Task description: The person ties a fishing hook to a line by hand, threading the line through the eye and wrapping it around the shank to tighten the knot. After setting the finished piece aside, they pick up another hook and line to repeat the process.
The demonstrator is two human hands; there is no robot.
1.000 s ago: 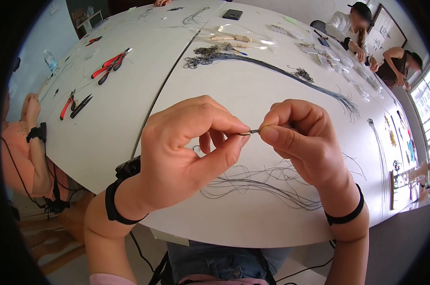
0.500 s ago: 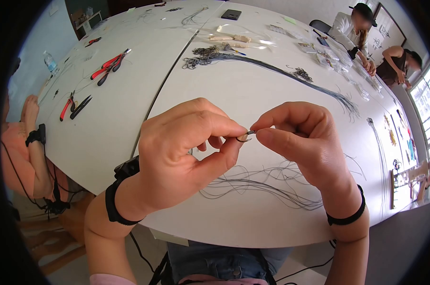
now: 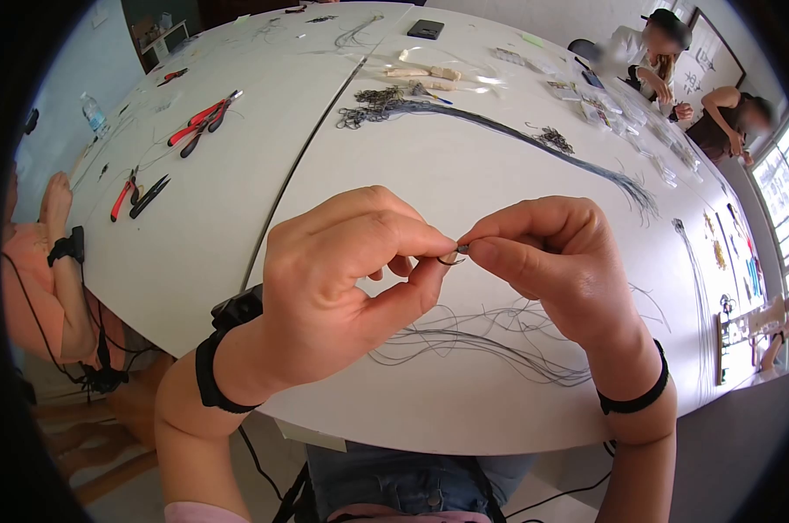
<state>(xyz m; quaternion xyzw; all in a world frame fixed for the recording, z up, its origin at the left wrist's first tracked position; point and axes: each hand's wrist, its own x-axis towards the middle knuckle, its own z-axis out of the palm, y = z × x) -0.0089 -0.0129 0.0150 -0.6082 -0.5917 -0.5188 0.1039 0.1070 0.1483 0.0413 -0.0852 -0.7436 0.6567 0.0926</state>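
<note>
Head view: mid-frame, the left hand (image 3: 346, 283) and right hand (image 3: 556, 261) each have a closed grip on a small fish hook (image 3: 450, 261) above the table (image 3: 429, 418). It seems light, stiff and sharp, best pinched by the shank, clear of its point.

Black wristbands (image 3: 210, 379) sit behind the left grip (image 3: 338, 275) and right grip (image 3: 558, 253), the left one with a dark boxy unit (image 3: 238, 307). Below both are blue jeans (image 3: 412, 479), dark straps (image 3: 294, 499) and apparently a pink top (image 3: 204, 512).
</note>
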